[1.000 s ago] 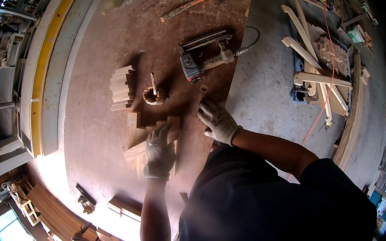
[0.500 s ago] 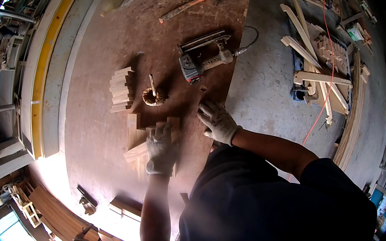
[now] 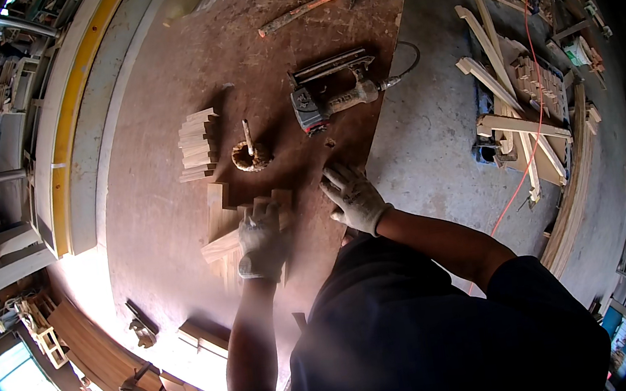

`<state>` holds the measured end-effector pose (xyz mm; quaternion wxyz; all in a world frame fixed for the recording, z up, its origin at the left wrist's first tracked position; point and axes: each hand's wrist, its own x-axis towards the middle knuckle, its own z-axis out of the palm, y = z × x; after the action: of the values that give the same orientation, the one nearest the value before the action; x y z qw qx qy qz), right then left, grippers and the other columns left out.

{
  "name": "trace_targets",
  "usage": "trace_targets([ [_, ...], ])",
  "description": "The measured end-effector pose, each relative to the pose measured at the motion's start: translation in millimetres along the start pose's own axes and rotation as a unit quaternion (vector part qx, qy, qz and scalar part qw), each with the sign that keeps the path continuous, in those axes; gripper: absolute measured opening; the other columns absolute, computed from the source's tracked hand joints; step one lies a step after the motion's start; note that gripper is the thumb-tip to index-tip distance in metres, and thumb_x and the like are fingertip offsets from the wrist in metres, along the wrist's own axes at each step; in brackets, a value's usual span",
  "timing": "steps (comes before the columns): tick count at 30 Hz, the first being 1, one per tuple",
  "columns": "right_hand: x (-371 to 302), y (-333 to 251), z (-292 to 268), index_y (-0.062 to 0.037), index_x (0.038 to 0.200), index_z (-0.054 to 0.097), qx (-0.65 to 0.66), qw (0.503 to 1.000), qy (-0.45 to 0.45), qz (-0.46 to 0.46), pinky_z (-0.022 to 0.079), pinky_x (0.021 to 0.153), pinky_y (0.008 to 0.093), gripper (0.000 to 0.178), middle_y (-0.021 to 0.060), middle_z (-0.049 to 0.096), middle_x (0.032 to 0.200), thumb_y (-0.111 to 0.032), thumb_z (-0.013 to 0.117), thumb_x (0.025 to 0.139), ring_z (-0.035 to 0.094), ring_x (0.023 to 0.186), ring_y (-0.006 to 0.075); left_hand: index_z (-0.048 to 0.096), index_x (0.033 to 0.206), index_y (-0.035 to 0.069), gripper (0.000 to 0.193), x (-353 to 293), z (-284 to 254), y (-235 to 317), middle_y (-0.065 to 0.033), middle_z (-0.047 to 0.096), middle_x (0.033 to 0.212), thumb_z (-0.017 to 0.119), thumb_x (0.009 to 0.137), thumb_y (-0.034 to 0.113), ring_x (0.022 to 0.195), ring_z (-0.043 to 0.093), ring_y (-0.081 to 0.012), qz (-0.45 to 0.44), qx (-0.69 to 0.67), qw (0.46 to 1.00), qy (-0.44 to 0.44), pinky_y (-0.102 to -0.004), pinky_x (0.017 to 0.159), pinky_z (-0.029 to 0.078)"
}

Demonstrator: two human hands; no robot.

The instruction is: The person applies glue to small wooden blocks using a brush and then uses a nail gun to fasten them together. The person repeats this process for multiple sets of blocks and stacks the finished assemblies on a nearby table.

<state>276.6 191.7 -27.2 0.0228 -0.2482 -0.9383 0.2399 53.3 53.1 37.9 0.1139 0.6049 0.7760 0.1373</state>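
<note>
Head view: L hand (image 3: 260,242) was on light wood pcs (image 3: 220,249), R hand (image 3: 356,199) on brown bench (image 3: 145,161).
L hand's fingers draped over the pcs; cdn't tell if grasping. R hand lay released, palm down nr bench edge. Wood pcs sat just beside a small block stack (image 3: 197,149), w/ nail gun (image 3: 344,99) & hammer (image 3: 300,13) farther off.
</note>
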Motion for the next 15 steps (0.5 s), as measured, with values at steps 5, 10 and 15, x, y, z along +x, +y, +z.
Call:
trace_targets([
  [5, 2, 1, -3, -0.0032, 0.139, 0.062, 0.012, 0.999, 0.027, -0.013, 0.036, 0.123, 0.0547, 0.074, 0.0192, 0.049, 0.154, -0.029, 0.088, 0.074, 0.043, 0.147, 0.0397, 0.068, 0.117, 0.006, 0.039, 7, -4, 1, -0.0180, 0.069, 0.119, 0.080, 0.082, 0.018, 0.110, 0.063, -0.0423, 0.004, 0.000, 1.000, -0.015, -0.0524, 0.093, 0.055],
  [10, 18, 10, -24, -0.0043, 0.136, 0.064, 0.017, 0.993, 0.111, -0.027, 0.041, 0.118, 0.0539, 0.069, 0.0192, 0.050, 0.153, -0.028, 0.089, 0.076, 0.046, 0.145, 0.0408, 0.070, 0.114, 0.007, 0.038, -5, 7, -4, -0.0185, 0.068, 0.118, 0.081, 0.080, 0.019, 0.112, 0.063, -0.0419, 0.032, 0.021, 0.998, 0.048, -0.0520, 0.094, 0.055],
  [15, 76, 47, -78, -0.0082, 0.148, 0.055, -0.062, 0.973, 0.215, 0.059, 0.042, 0.114, 0.0514, 0.079, 0.0187, 0.053, 0.149, -0.025, 0.087, 0.078, 0.051, 0.137, 0.0404, 0.073, 0.113, 0.010, 0.035, -7, -6, 8, -0.0168, 0.069, 0.118, 0.079, 0.081, 0.023, 0.111, 0.063, -0.0409, 0.066, 0.013, 0.998, 0.002, -0.0521, 0.096, 0.054],
])
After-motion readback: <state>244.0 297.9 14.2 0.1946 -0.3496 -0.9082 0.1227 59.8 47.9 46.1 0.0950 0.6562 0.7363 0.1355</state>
